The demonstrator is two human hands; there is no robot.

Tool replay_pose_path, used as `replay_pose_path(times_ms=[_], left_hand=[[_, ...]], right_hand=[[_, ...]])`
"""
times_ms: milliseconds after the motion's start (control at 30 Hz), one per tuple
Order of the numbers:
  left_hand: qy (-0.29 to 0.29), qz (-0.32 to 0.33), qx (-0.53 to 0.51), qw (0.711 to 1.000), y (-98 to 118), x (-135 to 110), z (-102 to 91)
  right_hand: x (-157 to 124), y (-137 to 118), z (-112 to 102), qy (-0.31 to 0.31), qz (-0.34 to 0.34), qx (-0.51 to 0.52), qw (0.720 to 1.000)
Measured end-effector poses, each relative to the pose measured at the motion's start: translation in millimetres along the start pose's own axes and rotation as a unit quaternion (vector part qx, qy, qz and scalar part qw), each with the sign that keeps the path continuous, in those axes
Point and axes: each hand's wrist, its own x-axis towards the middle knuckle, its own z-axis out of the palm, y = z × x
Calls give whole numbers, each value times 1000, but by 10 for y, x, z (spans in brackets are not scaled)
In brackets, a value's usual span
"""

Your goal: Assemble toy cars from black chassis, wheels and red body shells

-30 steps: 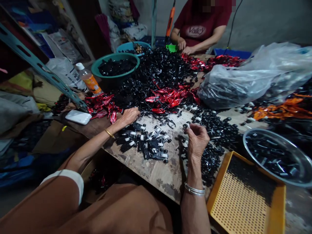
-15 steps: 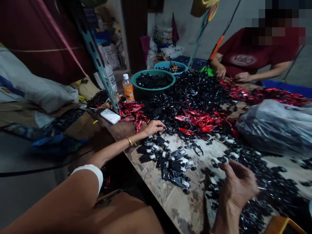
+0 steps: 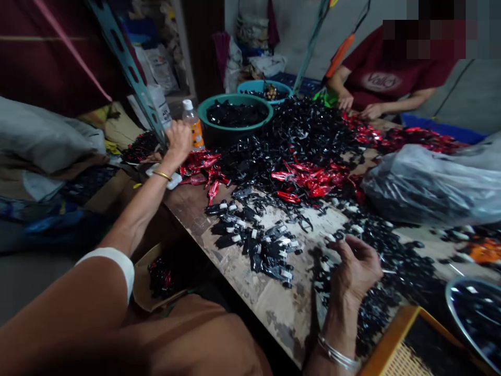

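- In the head view we find the left hand, a thin gold bangle at its wrist, curled and raised just beside a clear plastic bottle of orange liquid. Its fingers hide the palm, so we cannot tell whether it holds anything.
- We see the right hand, a silver bangle at its wrist, in a narrow pinch. It seems to hold a small black-and-white plastic part between thumb and forefinger, though the part is too small to be sure.
- Just left of that pinch, we count a modest cluster of black pieces with white bands, lying together. Right of the grip spreads a much larger scatter of loose round black parts.
- Far beyond the grip, we see a great heap of tangled glossy black pieces, with shiny red pieces among it. So far more lies heaped than gathered.
- Under it all we have a scarred, worn wooden table. To the grip's right lie a bulging clear plastic bag, a steel bowl of black parts and an orange mesh tray.
- Across the table, we notice a co-worker's hands among the red pieces, with a green basin and a blue basin to their left. Sacks and a teal metal rack stand against the room's far side.
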Motion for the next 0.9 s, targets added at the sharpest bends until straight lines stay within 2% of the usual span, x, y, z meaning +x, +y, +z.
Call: replay_pose_path(times_ms=[67,167,300,400,500,633,767,900], left_hand=[[-3,21,25,999,-53,-19,-44],[-41,70,27,996,-9,-257,31],[-187,168,-31,967,155,-756,277],[-248,190,-48,949,308,-1027,443],[-252,189,-39,948,486,-1128,577],[-253,176,-27,951,664,-1125,744],[-245,168,-34,954,702,-1135,860],[-227,164,-57,958,712,-1187,890]], right_hand=[[-3,0,3,0,-6,-10,1000],[10,11,-10,17,-6,1,1000],[38,40,-25,34,19,52,998],[57,64,-26,29,28,62,997],[67,80,-25,23,34,69,997],[60,72,-26,11,46,77,996],[25,52,-16,-16,48,90,995],[-33,61,6,-40,28,76,996]])
